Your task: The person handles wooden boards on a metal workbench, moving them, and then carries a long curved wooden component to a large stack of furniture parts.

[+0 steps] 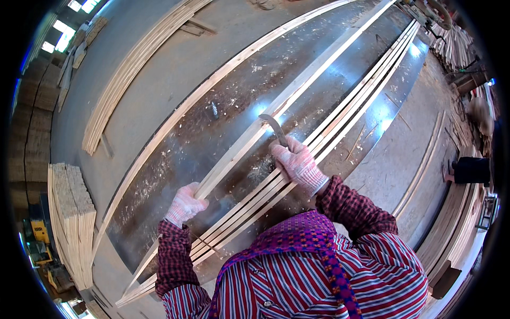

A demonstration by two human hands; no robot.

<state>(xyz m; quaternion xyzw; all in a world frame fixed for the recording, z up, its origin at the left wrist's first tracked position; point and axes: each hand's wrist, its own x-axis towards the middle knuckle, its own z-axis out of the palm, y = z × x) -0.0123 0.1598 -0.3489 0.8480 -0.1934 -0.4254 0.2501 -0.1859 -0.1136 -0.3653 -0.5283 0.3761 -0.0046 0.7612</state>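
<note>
A long, pale wooden strip (236, 154) slants across the metal-topped table (223, 127) from the lower left to the far right. My left hand (185, 204), in a light work glove, is closed round its near end. In my gloved right hand (297, 162) is a curved knife (274, 127); its blade reaches over to the strip, the tip at a dark spot on the wood. The knife's handle is hidden in my fist. Just below that hand runs a bundle of several thin wooden strips (265, 194) lying side by side.
Along the table's far left edge lies another long strip (186, 103). Wood chips are scattered over the tabletop. Stacked strips (138, 64) rest on the floor beyond, and a block of timber (71, 212) stands at left. More boards (451, 223) and a person's dark-clothed leg (472, 170) are at right.
</note>
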